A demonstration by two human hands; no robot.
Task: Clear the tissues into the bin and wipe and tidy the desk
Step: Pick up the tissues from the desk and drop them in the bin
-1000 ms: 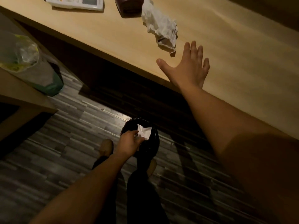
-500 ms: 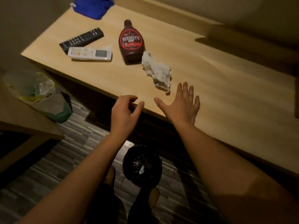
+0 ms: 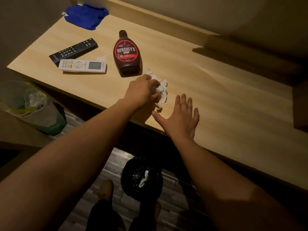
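Dim, warm light falls on a pale wooden table (image 3: pixel 216 100) set against a wall. Near its front edge lies a crumpled white tissue (image 3: pixel 163 90), and the left grip (image 3: pixel 143 92) covers its left side, fingers curled round the paper and grasping it; the tissue's right half sticks out past the knuckles. The right grip (image 3: pixel 181 117) is released, palm down on the table with fingers spread, just beside the tissue's near end, the thumb tip close to a loose scrap of it. A brown syrup bottle (image 3: pixel 127 55) lies flat just beyond the tissue. Further left lie a white remote (image 3: pixel 82 65) and a black remote (image 3: pixel 74 50), and a blue cloth (image 3: pixel 86 15) sits at the far corner. On the floor below the table edge stands a black-lined bin (image 3: pixel 126 174) with a white wad (image 3: pixel 144 180) inside.
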